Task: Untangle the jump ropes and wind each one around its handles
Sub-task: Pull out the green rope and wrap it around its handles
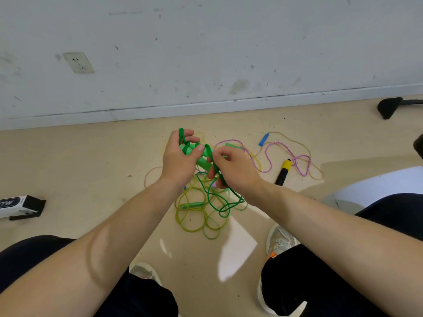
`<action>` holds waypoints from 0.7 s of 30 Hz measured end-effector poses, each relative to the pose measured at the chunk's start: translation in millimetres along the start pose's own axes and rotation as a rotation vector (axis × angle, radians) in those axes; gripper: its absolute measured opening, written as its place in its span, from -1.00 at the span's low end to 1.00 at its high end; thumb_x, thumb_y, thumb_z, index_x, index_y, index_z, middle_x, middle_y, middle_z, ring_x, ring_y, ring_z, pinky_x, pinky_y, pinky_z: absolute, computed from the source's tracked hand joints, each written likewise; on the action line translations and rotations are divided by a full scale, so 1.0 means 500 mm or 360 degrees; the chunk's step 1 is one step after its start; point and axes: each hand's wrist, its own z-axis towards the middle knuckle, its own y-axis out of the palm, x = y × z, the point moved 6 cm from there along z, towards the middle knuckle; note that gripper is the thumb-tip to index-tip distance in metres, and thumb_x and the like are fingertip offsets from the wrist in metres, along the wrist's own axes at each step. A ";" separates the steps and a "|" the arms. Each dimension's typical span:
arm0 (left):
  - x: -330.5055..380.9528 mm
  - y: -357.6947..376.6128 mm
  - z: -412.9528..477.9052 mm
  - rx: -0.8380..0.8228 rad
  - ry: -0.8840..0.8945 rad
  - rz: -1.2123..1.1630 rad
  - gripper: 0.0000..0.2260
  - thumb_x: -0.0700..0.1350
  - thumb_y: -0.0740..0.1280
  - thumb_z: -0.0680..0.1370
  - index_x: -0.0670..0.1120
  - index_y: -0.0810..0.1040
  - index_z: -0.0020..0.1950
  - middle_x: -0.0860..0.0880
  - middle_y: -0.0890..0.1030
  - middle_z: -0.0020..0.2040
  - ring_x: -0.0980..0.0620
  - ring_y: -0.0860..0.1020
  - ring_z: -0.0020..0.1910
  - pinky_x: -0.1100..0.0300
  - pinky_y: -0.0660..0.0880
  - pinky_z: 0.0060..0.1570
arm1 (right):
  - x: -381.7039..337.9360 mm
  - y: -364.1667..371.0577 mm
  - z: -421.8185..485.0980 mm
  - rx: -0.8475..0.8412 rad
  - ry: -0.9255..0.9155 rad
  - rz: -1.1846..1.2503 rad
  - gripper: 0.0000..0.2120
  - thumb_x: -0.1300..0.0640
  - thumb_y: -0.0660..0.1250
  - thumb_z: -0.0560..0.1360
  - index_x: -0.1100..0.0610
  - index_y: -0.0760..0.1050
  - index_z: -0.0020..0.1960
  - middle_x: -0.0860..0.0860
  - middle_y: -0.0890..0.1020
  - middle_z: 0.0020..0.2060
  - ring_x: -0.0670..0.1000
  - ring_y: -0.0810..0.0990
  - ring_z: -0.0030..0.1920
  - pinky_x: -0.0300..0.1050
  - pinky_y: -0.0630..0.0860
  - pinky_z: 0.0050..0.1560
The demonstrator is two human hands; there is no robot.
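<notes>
My left hand [178, 156] grips the green handles [202, 160] of a dark green jump rope, with loops of the cord over its fingers. My right hand [231, 170] pinches the dark green cord [211, 197] beside the handles; the cord hangs down in loose loops to the floor. Beneath lies a tangle of yellow-green rope [196, 216] with a green handle [194, 204]. A pink rope [286, 154] and a tan rope with a blue handle [263, 139] lie to the right, near a black and yellow handle [283, 171].
I sit facing a white wall [206, 53] with a socket [79, 62]. A black and white box [21, 205] lies on the floor at left. My shoes [278, 241] and knees frame the ropes. A dark chair base [389, 107] shows at far right.
</notes>
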 end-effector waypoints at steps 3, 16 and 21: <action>-0.009 0.007 -0.002 0.0017 -0.0191 -0.0233 -0.72 -0.23 0.44 0.53 -0.04 0.48 0.19 0.03 0.60 0.03 -0.06 0.62 0.07 -0.19 0.58 0.14 | -0.011 -0.006 0.008 0.0155 -0.0314 -0.0330 -0.81 0.10 0.24 0.63 0.08 0.56 -0.11 -0.01 0.63 -0.41 -0.04 0.53 -0.50 -0.16 0.44 -0.35; -0.039 0.023 0.001 0.0005 -0.0684 -0.0744 -0.62 -0.39 0.44 0.48 -0.13 0.39 0.19 -0.02 0.45 -0.15 -0.03 0.50 -0.11 -0.14 0.57 0.12 | -0.023 0.047 -0.014 0.0514 -0.1311 -0.2026 -0.70 0.26 0.62 0.17 0.13 0.55 -0.20 0.01 0.49 -0.42 0.08 0.47 -0.52 -0.22 0.00 -0.50; -0.037 0.005 0.014 0.0205 -0.0561 -0.0668 -0.62 -0.38 0.42 0.50 -0.11 0.38 0.21 0.02 0.49 -0.08 0.04 0.54 -0.11 0.10 0.60 -0.14 | -0.002 0.051 -0.024 0.0385 -0.0952 -0.1432 -0.82 0.11 0.39 0.51 0.12 0.53 0.09 0.00 0.61 -0.11 0.09 0.62 -0.20 -0.06 0.44 -0.33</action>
